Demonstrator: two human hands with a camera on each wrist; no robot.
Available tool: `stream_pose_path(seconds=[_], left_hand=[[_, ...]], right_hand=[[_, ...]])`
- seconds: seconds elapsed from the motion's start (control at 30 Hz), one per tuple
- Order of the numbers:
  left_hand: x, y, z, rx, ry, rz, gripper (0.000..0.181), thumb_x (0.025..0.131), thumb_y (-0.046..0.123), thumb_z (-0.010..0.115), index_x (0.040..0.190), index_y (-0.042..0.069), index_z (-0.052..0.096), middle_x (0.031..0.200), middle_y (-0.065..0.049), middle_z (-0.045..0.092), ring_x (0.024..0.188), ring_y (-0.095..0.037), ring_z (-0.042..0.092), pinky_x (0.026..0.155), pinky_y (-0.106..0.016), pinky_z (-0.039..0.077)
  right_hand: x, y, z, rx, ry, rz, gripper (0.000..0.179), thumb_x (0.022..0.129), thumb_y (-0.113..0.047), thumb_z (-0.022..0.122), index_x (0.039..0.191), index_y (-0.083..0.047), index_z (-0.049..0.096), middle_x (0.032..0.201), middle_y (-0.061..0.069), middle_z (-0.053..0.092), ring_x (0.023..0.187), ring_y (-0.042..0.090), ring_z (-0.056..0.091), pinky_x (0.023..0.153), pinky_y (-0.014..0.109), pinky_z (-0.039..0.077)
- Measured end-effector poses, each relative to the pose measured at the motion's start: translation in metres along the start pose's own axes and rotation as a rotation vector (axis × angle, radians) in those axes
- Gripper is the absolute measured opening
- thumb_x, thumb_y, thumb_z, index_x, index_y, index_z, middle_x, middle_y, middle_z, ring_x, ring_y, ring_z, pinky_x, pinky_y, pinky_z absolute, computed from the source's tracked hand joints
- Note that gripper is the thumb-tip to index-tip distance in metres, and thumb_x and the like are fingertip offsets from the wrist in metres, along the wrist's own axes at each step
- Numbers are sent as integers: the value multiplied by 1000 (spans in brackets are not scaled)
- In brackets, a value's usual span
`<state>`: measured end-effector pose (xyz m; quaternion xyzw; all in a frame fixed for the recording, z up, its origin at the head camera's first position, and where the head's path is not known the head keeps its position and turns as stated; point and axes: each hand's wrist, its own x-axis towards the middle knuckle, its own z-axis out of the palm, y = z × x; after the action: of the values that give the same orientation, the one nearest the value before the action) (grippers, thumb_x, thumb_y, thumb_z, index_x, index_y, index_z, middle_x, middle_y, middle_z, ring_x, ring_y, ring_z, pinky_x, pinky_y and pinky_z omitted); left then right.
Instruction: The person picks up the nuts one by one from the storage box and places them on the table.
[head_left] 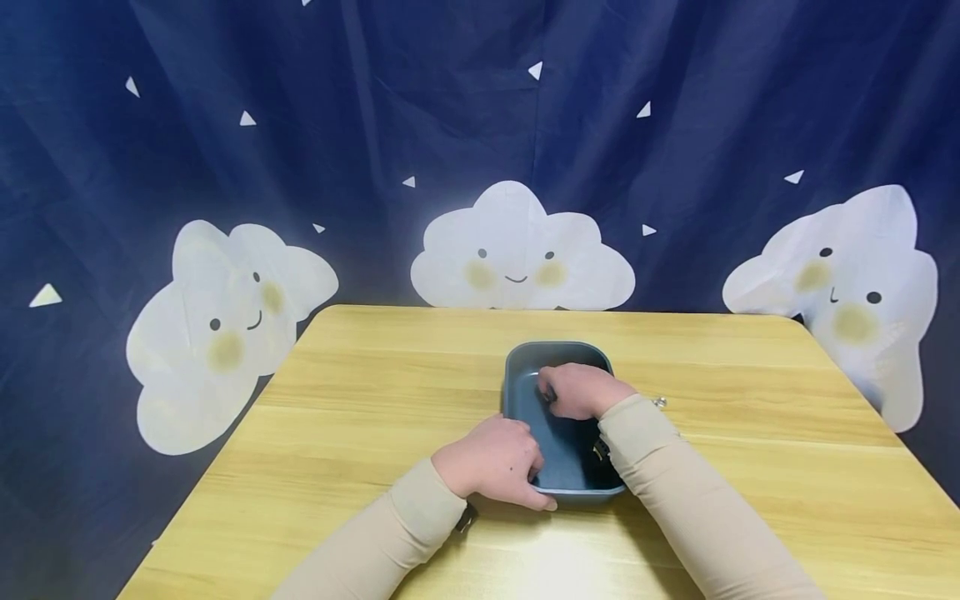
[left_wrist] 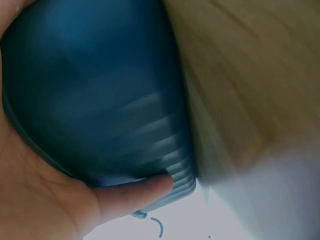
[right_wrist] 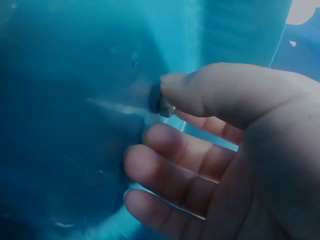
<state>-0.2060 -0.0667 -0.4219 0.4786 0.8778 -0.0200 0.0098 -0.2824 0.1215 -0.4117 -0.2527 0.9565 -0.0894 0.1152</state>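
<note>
A dark blue-green rectangular bin (head_left: 558, 492) stands on the wooden table. My left hand (head_left: 498, 462) grips its near left corner, the fingers over the rim and the thumb (left_wrist: 135, 195) along the ribbed outer wall. Inside the bin, my right hand (head_left: 581, 390) reaches down toward the far end. Between its thumb and index finger it pinches a small metal nut (right_wrist: 166, 107), close over the bin's floor (right_wrist: 75, 150). The other fingers are bent near the floor, and the index finger is mostly hidden behind the thumb.
Small shiny metal pieces (head_left: 660, 402) lie on the table (head_left: 390, 367) just right of the bin, beside the right sleeve. Behind the table's far edge hangs a dark blue curtain (head_left: 465, 100) with white clouds and triangles.
</note>
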Motion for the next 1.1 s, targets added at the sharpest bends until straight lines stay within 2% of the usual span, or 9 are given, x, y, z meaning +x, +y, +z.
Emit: stream_pose_path(seconds=[0.3,0.47,0.63,0.93,1.1], left_hand=[[1,0,0,0,14,5,51,77,72,68,51,31,52,55,16,44,63,-6,47,56,-26,36],[0,1,0,-5,22,4,50,78,71,68,52,31,52,55,17,44,63,-5,46,57,-26,36],[0,2,0,3,25,6,51,78,71,68,52,31,51,55,17,44,62,-5,46,58,-26,36],[0,2,-1,6,33,7,49,78,70,68,52,32,53,54,18,43,60,-5,45,55,-25,35],[-1,2,-2,-12,7,-6,47,78,71,68,55,32,55,56,18,44,62,-5,45,57,-25,36]], right_hand=[[1,0,1,-33,-28,5,15,87,-6,66,81,-16,57,71,-2,53,65,17,48,63,32,40],[0,-1,4,-53,-18,-20,26,84,-5,64,68,-17,49,59,-5,35,55,14,33,56,29,32],[0,-2,4,-68,1,-46,37,82,-5,65,60,-20,39,57,-7,22,53,13,23,53,28,25],[0,-1,2,-57,6,-40,35,82,-14,66,57,-20,43,52,-8,25,48,12,24,50,28,25],[0,1,0,-37,24,-48,32,80,-17,66,56,-21,45,52,-9,27,48,13,25,49,29,24]])
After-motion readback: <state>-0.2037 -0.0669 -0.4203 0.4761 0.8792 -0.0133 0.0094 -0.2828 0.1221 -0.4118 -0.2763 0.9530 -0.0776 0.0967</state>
